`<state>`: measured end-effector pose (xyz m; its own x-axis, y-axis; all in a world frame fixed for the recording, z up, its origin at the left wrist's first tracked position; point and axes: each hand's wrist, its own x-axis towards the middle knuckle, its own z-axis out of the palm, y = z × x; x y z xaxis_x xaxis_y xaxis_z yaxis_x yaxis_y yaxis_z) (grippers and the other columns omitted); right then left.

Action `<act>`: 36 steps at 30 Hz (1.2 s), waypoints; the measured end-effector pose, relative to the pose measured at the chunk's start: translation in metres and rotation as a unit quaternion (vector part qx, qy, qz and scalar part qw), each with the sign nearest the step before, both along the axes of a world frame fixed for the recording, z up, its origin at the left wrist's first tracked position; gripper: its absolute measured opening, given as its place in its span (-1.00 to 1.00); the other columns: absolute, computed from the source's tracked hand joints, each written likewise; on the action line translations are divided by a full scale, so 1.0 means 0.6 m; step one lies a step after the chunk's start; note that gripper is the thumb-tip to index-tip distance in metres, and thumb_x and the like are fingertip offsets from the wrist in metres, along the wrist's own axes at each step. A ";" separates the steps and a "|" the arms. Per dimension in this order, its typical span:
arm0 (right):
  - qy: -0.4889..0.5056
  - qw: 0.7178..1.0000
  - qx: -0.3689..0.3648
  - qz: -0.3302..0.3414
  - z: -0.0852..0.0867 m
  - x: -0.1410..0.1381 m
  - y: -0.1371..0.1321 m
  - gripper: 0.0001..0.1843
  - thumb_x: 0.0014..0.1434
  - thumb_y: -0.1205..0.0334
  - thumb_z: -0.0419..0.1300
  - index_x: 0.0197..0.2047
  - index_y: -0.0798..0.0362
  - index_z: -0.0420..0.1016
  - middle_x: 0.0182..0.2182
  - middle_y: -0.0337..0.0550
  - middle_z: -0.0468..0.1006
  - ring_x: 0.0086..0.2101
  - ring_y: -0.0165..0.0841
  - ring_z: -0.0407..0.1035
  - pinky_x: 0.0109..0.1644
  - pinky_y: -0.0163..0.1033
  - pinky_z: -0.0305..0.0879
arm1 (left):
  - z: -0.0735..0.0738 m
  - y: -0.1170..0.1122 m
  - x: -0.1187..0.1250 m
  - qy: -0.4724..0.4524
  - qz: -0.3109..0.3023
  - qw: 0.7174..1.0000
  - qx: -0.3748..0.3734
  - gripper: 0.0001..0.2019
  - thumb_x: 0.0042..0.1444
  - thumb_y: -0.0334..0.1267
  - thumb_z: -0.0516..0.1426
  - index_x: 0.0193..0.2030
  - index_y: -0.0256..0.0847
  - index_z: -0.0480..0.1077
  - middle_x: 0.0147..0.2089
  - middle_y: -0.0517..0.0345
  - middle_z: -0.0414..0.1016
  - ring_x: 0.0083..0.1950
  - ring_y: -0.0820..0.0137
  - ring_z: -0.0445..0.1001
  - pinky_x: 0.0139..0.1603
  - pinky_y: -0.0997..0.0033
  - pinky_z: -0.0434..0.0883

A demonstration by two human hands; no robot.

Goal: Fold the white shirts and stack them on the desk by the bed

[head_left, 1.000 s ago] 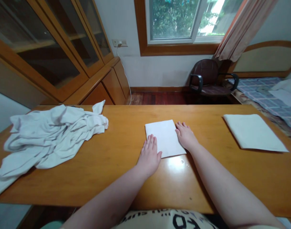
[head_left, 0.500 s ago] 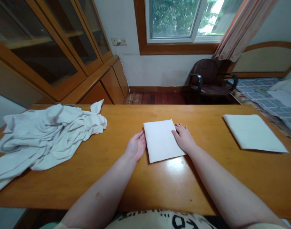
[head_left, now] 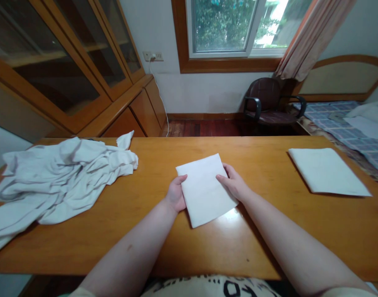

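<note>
A folded white cloth [head_left: 207,192], squarish and flat, is held over the middle of the table, tilted a little. My left hand [head_left: 177,194] grips its left edge, thumb on top and fingers beneath. On the right edge, my right hand [head_left: 234,181] has its thumb on the upper face and the other fingers behind. To the far left lies a crumpled pile of white fabric [head_left: 68,177]. Over on the right, a second folded white cloth [head_left: 329,171] rests flat on the tabletop.
The wooden table [head_left: 257,239] spans the view. Behind it stand a glass-door cabinet [head_left: 121,103] at left, a dark office chair [head_left: 265,99], and a bed [head_left: 340,119] with a plaid sheet at right. A white cord [head_left: 162,97] hangs from a wall socket.
My left hand has closed on the cloth's left edge, and my right hand has gone from lying on it to gripping it. The cloth has been lifted, turned slightly and brought nearer.
</note>
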<state>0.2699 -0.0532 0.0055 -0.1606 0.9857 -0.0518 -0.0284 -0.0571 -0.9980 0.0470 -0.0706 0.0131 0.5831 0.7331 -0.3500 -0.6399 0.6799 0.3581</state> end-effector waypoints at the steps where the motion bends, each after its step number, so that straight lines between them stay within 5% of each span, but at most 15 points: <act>1: 0.049 0.998 -0.041 0.012 0.004 0.002 -0.001 -0.36 -0.01 0.07 0.32 0.13 0.02 0.29 0.05 0.00 0.48 -0.01 -0.12 0.40 0.07 0.01 0.30 | -0.001 0.000 -0.002 -0.007 -0.007 1.000 0.007 -0.44 0.02 -0.13 0.09 0.11 -0.47 0.32 -0.04 -0.19 0.56 0.17 0.01 0.39 0.27 0.03 0.14; 7: 0.188 0.940 -0.231 0.168 0.028 0.016 -0.006 -0.51 -0.02 0.05 0.30 -0.07 0.16 0.47 -0.17 0.09 0.61 -0.19 -0.10 0.52 0.00 0.02 0.35 | 0.001 0.000 -0.004 -0.010 -0.050 0.999 0.012 -0.42 0.04 -0.10 0.08 0.13 -0.49 0.31 -0.05 -0.20 0.56 0.19 0.01 0.37 0.28 0.03 0.13; 13: 0.169 0.953 -0.229 0.102 0.028 0.008 -0.006 -0.60 0.00 0.11 0.30 -0.11 0.15 0.51 -0.21 0.04 0.63 -0.24 -0.13 0.53 -0.02 -0.02 0.37 | 0.013 0.006 0.015 0.106 0.026 0.993 -0.038 -0.51 0.10 -0.16 0.10 0.11 -0.46 0.34 -0.13 -0.17 0.59 0.06 0.06 0.49 0.21 0.05 0.26; 19: 0.167 0.958 -0.225 0.066 0.022 0.007 -0.005 -0.62 0.03 0.13 0.28 -0.10 0.14 0.49 -0.23 0.02 0.63 -0.25 -0.12 0.53 0.00 0.01 0.36 | 0.022 0.001 0.029 0.196 0.106 0.975 -0.002 -0.56 0.03 -0.35 0.21 0.09 -0.40 0.37 -0.14 -0.15 0.60 -0.09 0.10 0.57 0.12 0.06 0.37; 25: 0.238 0.921 -0.273 0.147 0.029 0.026 -0.002 -0.31 0.09 -0.31 0.03 -0.01 0.12 0.43 -0.10 0.10 0.57 -0.01 -0.07 0.42 0.15 0.07 0.21 | 0.020 0.007 0.018 0.124 0.088 0.987 -0.049 -0.52 0.14 -0.19 0.11 0.15 -0.46 0.32 -0.13 -0.18 0.59 -0.01 0.09 0.53 0.20 0.06 0.30; 29: 0.264 0.927 -0.203 0.171 0.032 0.025 -0.008 -0.13 -0.01 -0.51 -0.10 0.05 0.02 0.39 0.00 0.05 0.51 0.10 -0.10 0.31 0.16 0.09 0.17 | 0.015 0.015 0.013 0.090 0.178 0.978 -0.062 -0.49 0.20 -0.13 0.06 0.22 -0.39 0.26 -0.11 -0.09 0.60 0.07 0.13 0.49 0.25 0.11 0.26; 32: 0.250 0.939 -0.165 0.166 0.027 0.008 -0.014 -0.26 -0.06 -0.39 0.10 0.04 -0.07 0.38 0.03 -0.04 0.50 0.11 -0.14 0.29 0.16 0.06 0.18 | 0.010 0.017 0.014 0.079 0.217 0.972 -0.049 -0.51 0.22 -0.12 0.06 0.23 -0.30 0.26 -0.07 -0.04 0.59 0.09 0.17 0.48 0.25 0.13 0.27; 36: 0.233 0.948 -0.181 0.120 0.018 -0.014 -0.016 -0.48 -0.07 0.07 0.27 0.01 -0.03 0.39 -0.03 -0.08 0.55 0.03 -0.17 0.38 0.14 0.02 0.24 | 0.010 0.015 0.022 0.079 0.225 0.971 -0.021 -0.54 0.21 -0.18 0.09 0.21 -0.31 0.28 0.02 -0.07 0.54 0.14 0.19 0.43 0.24 0.17 0.29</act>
<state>0.2617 -0.0626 0.0163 -0.4667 0.8489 -0.2481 -0.4035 -0.4540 -0.7944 0.0602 -0.0618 0.0190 0.1442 0.8843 -0.4440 -0.8146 0.3609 0.4541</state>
